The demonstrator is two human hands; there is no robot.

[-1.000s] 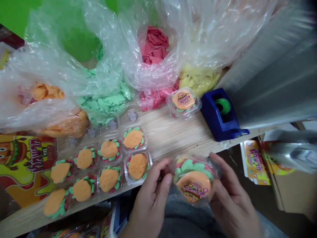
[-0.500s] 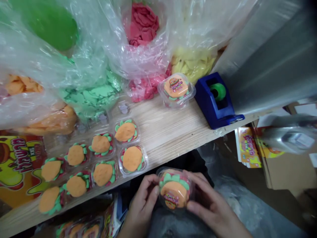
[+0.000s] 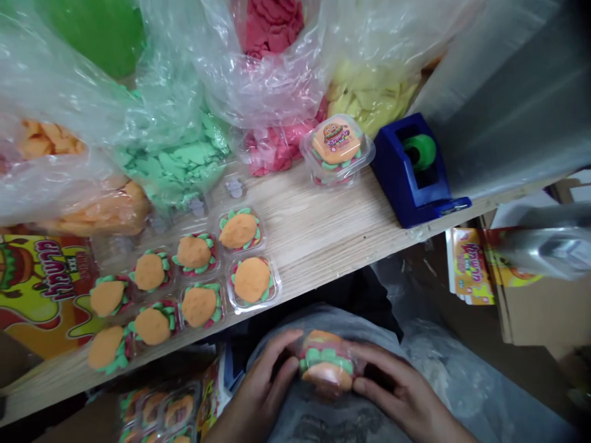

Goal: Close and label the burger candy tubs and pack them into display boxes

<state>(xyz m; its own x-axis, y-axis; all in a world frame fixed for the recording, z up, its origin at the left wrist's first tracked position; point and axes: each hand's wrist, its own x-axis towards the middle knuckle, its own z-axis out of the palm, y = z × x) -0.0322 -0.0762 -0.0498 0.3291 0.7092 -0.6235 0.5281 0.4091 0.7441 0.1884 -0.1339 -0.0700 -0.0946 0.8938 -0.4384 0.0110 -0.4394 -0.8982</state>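
Note:
Between my two hands, over my lap, is a small clear plastic box (image 3: 327, 363) with a toy burger inside. Its orange bun and green frilled layer show through the side. My left hand (image 3: 272, 375) grips the box from the left with thumb and fingers. On the opposite side my right hand (image 3: 392, 381) pinches it the same way. Several open clear boxes with toy burgers (image 3: 252, 280) stand in two rows on the wooden table (image 3: 318, 240), left of my hands. Another lidded burger box (image 3: 337, 147), with a printed label, stands farther back.
A blue tape dispenser (image 3: 415, 172) sits near the table's right edge. Plastic bags of green (image 3: 180, 154), pink (image 3: 277, 144) and yellow (image 3: 373, 92) pieces line the back. Below left is a carton of packed burgers (image 3: 161, 412); printed cards (image 3: 471, 264) lie on cardboard at right.
The held box has tilted, so its side now faces me instead of its labelled top. It has moved slightly down with both hands. The camera view has shifted a little.

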